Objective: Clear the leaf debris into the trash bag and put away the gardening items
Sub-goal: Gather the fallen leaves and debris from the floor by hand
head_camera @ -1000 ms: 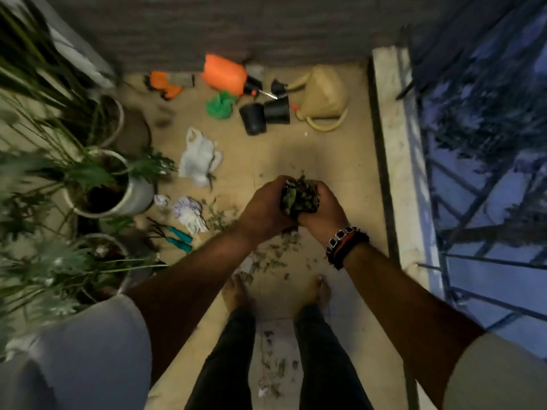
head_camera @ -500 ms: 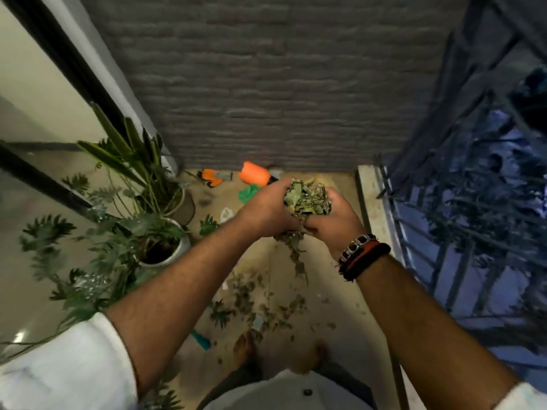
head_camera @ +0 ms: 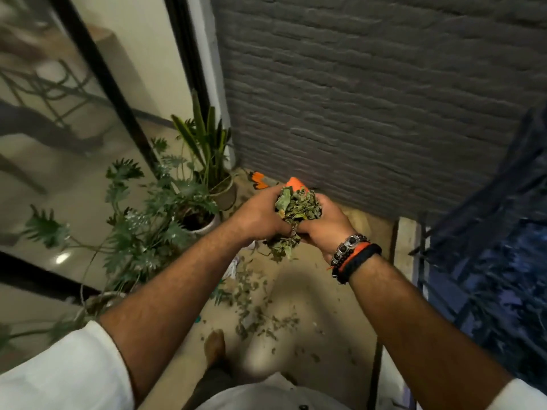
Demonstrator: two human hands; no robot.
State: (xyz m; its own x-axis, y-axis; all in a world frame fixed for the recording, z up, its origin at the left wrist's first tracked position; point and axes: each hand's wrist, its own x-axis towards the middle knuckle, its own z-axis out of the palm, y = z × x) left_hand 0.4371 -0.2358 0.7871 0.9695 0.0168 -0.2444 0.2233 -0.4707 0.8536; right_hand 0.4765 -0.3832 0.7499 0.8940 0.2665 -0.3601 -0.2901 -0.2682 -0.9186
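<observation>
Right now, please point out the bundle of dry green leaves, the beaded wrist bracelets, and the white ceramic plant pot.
bundle of dry green leaves [head_camera: 297, 206]: head view, top middle.
beaded wrist bracelets [head_camera: 350, 249]: head view, dark beads.
white ceramic plant pot [head_camera: 207, 226]: head view, front rim.

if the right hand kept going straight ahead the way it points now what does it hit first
Probably the orange item on the floor just beyond the leaf debris cupped in the right hand, then the grey brick wall. Depth is unclear, though.
</observation>
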